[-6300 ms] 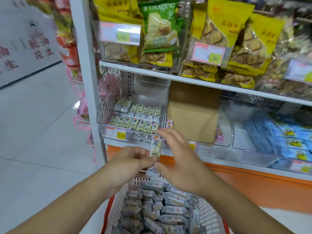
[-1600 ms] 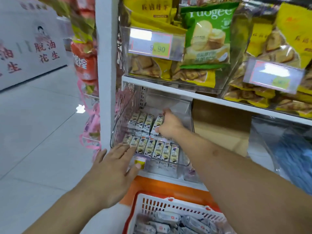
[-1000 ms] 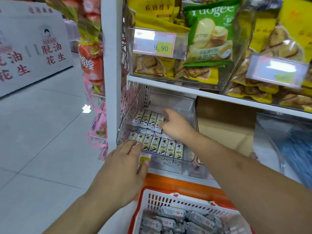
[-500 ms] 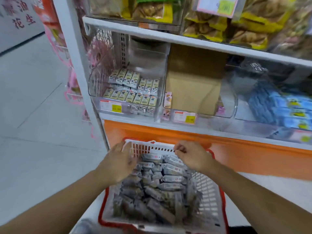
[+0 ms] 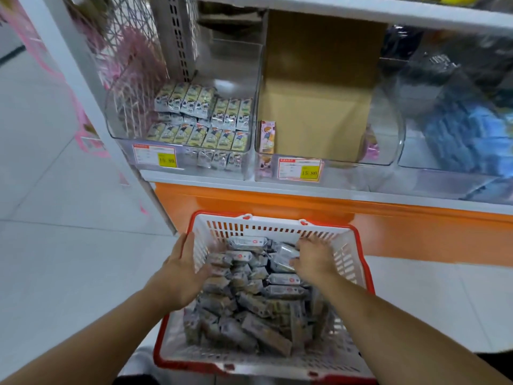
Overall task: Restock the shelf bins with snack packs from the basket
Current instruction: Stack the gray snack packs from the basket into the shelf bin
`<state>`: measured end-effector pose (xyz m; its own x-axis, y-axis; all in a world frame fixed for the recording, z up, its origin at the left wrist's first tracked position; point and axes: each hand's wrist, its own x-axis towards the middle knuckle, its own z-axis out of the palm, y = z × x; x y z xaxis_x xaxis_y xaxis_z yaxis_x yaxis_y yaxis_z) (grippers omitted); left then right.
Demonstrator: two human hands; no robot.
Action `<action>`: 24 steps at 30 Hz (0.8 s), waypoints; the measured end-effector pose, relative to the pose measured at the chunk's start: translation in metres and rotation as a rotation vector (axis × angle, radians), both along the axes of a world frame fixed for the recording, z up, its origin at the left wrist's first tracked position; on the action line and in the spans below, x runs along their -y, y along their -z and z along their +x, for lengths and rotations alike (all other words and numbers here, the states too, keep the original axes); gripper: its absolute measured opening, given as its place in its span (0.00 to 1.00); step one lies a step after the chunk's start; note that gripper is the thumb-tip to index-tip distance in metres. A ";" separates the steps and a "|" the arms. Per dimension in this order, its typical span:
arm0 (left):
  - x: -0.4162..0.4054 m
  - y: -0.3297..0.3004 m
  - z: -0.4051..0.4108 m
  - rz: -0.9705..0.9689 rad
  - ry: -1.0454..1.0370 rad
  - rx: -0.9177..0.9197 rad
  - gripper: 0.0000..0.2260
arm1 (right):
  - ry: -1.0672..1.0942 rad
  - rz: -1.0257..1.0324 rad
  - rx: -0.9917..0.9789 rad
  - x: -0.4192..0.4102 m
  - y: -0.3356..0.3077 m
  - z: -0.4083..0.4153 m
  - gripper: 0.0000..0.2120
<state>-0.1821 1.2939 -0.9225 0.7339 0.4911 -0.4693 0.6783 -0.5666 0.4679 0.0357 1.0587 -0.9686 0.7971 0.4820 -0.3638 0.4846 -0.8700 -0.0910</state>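
Head view: both hands are down in the basket (image 5: 358, 262), a white one with a red rim, set on the floor below the orange base of the shelf. The left hand (image 5: 183, 276) is at the basket's left wall, fingers fairly straight and reaching in over the heap of snack packs (image 5: 249, 295); it grips nothing that shows. The right hand (image 5: 312, 258) lies on the packs at the far right of the heap, fingers bent down over them; whether it has one pinched I cannot tell. Above, the left clear bin (image 5: 180, 159) holds rows of small packs behind a yellow price tag (image 5: 166, 160). The bin just beside it holds a cardboard box (image 5: 316, 112).
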 end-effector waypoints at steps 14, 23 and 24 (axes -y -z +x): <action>0.002 -0.141 0.042 -0.008 0.264 0.085 0.18 | -0.147 0.354 -0.363 -0.023 -0.145 -0.015 0.27; 0.011 -0.216 0.019 -0.548 0.199 0.339 0.20 | -0.448 0.638 -0.177 -0.049 -0.259 -0.042 0.32; 0.014 -0.218 0.019 -0.546 0.173 0.379 0.18 | -0.432 0.664 -0.133 -0.050 -0.261 -0.042 0.32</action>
<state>-0.1629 1.2801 -0.7048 0.9430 0.1179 -0.3111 0.3319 -0.2678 0.9045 -0.0060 1.1092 -0.7072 0.4609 0.8870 0.0278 0.7145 -0.3524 -0.6044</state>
